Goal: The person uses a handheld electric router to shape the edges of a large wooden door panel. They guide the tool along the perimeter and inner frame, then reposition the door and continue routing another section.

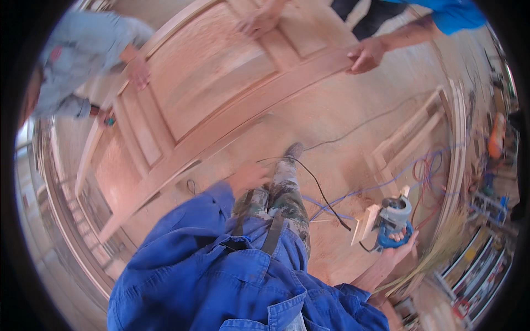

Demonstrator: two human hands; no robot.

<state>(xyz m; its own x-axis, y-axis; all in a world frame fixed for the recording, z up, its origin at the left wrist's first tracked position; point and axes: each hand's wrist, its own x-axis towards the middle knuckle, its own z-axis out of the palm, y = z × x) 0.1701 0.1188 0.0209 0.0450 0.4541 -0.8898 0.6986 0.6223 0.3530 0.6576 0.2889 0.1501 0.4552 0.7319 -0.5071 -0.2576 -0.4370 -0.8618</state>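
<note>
Reddish dust coats a workshop floor [342, 127] beneath a broad panelled wooden door [276, 91], slanted across the upper left between a co-worker in grey [94, 49] and another whose bright blue sleeve [455, 14] shows at upper right, one of that worker's hands on the long edge. An uneven hold by that pair could let the door tip or slide toward the wearer, whose creased blue jacket [215, 276] fills the foreground. Off to the right lies an angular frame of straight timber lengths [411, 135]. Low on the same side, well apart from the door, is a rounded blue-and-grey power tool [395, 212], its handle gripped by the right hand [400, 243]; were that grip to loosen, the tool could drop. The left hand [249, 179] hangs near the knee, motion-blurred, so whether its fingers are open or closed cannot be told. Thin and smooth, a black cord [317, 181] loops past the wearer's leg, where a step or tug could snag it.
</note>
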